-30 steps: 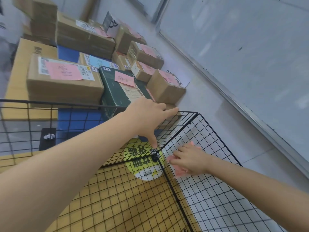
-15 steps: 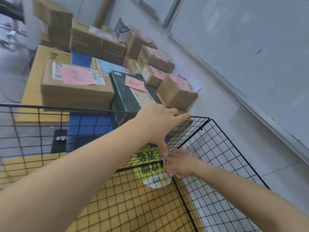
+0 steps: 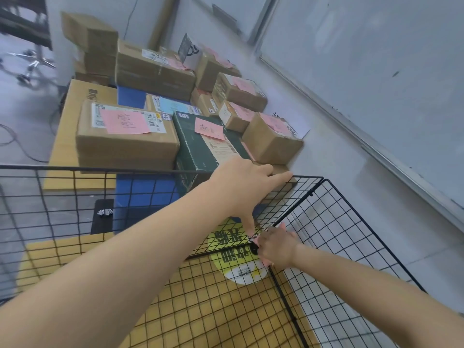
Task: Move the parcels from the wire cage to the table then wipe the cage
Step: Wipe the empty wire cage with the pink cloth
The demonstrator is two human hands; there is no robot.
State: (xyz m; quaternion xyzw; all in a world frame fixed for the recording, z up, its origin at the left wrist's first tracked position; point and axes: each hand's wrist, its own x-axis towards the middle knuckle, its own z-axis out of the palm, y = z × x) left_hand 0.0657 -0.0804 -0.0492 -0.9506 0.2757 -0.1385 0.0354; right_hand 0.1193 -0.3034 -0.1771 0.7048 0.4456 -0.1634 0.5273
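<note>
Now, right grip: the right hand [image 3: 276, 247] is curled closed at the far corner post of the wire cage [image 3: 339, 222], at 5 o'clock from frame centre. It appears to bunch a pink cloth [image 3: 283, 225] against the wire.
Left grip: the left hand [image 3: 241, 187] clasps the top rail [image 3: 100, 168] at centre, with the index finger straight along it and the thumb pointing down the mesh. This probably braces the light panel against the rubbing.
Step in hand: judged to be the wiping of the cage, at a corner joint.
Parcels [image 3: 125, 136]: these are stacked on the desk [image 3: 67, 136] at 11 to 12 o'clock, beyond the rail, most with pink notes on top. A green box [image 3: 200, 146] lies nearest the left hand.
Cage floor: mesh lies over a yellow surface, with a round sticker [image 3: 238, 259] at 6 o'clock.
Hidden: the cloth is almost wholly covered by the fingers. The left fingertips, apart from the index, are out of sight behind the rail.
Cut off: the cage's near side and both elbows fall outside the frame.
Hard to make out: the note and sticker lettering cannot be read, and a chair base [image 3: 30, 64] at 10 o'clock is blurred.
</note>
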